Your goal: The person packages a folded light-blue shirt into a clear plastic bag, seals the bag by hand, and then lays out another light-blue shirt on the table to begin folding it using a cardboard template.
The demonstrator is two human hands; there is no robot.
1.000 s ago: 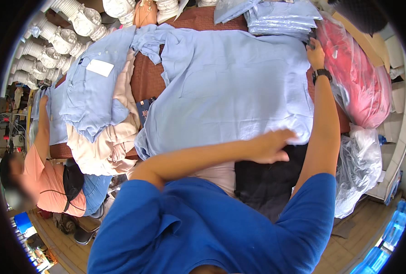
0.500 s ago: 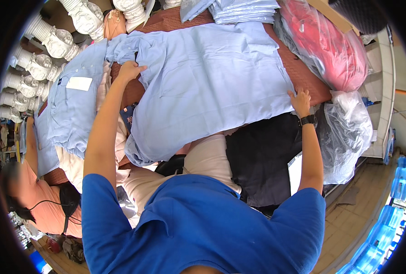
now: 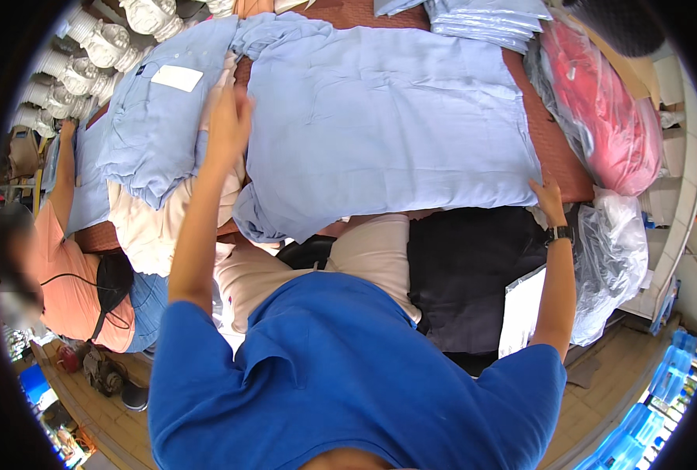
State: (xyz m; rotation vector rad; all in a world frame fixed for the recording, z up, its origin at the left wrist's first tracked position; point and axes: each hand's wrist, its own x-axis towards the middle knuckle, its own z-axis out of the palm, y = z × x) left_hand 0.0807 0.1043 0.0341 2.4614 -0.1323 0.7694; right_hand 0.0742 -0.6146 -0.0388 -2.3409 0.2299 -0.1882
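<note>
A light blue shirt (image 3: pixel 388 125) lies spread flat on the brown-covered table, its left end bunched up. My right hand (image 3: pixel 550 202), with a dark watch at the wrist, pinches the shirt's near right corner. Just off the left edge of the cloth, my left hand (image 3: pixel 229 121) is raised, somewhat blurred, its fingers stretched out and holding nothing. Beside it on the left lies another light blue shirt (image 3: pixel 157 117) with a white tag (image 3: pixel 178 77) on it.
Bagged folded light blue garments (image 3: pixel 485 17) are stacked at the back. Red cloth in clear plastic (image 3: pixel 603 110) and a crumpled clear bag (image 3: pixel 611 258) sit right. Black cloth (image 3: pixel 474 274) hangs along the near edge. Another person (image 3: pixel 82 290) works at the left.
The spread shirt now lies flatter and straighter along its left side. My left hand has let go of its left edge and lifted away. My right hand has closed on the near right corner.
</note>
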